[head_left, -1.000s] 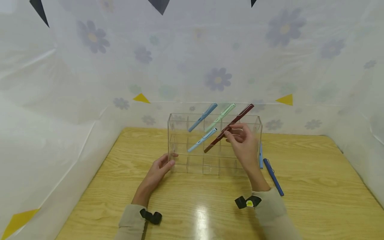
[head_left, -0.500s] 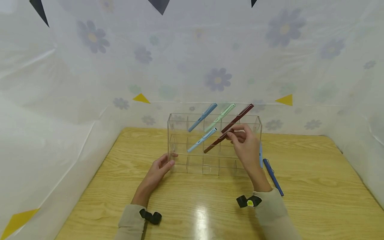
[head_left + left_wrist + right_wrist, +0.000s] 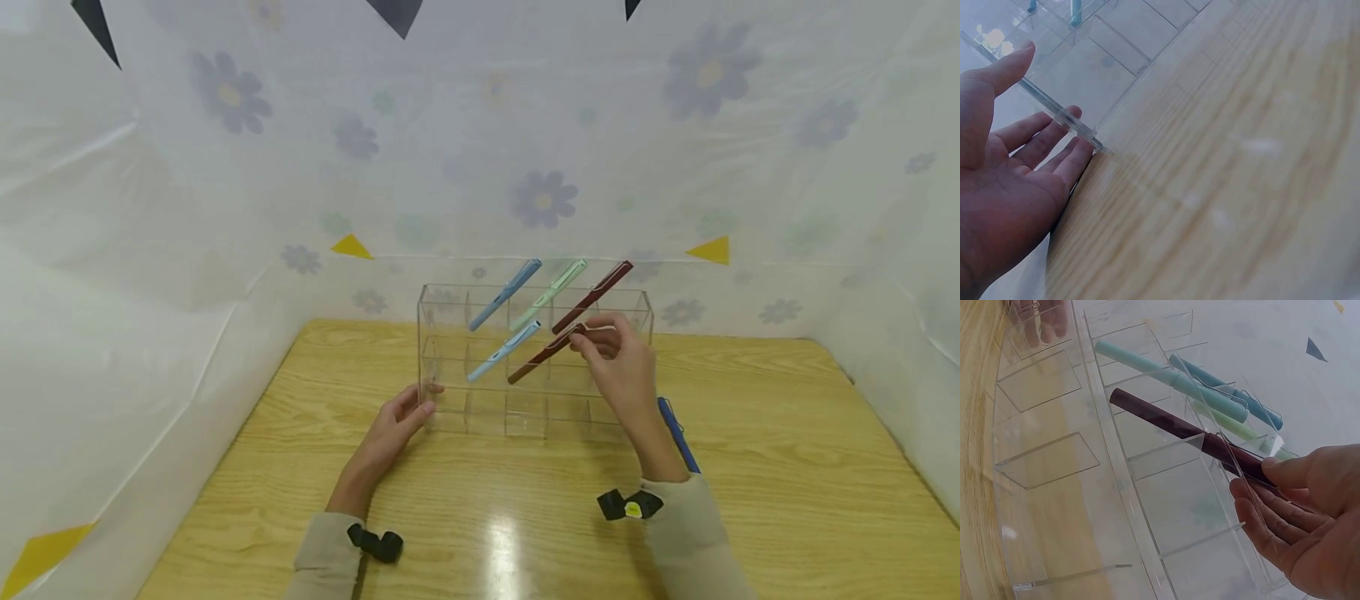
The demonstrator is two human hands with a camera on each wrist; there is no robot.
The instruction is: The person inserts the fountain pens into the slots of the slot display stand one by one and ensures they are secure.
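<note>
A clear pen rack [image 3: 450,400] with several compartments stands on the table. My left hand [image 3: 393,425] holds its lower left edge, thumb in front and fingertips around the side panel [image 3: 1054,106]. My right hand [image 3: 618,358] pinches the cap end of a dark red pen [image 3: 536,362], which leans in the middle tier; in the right wrist view the thumb lies on the pen's cap. Left of it leans a light blue pen [image 3: 504,352]. In the top tier lean a blue pen [image 3: 506,294], a mint green pen [image 3: 550,294] and another dark red pen [image 3: 592,297].
A dark blue pen [image 3: 677,433] lies on the wooden table [image 3: 787,467] right of the rack, its lower end hidden by my right sleeve. A white flowered sheet [image 3: 450,167] hangs behind and around the table.
My right hand has shifted slightly right and down along the middle-tier pen, whose cap end has lowered a little. The light blue pen beside the rack is now hidden. My left hand stays put.
</note>
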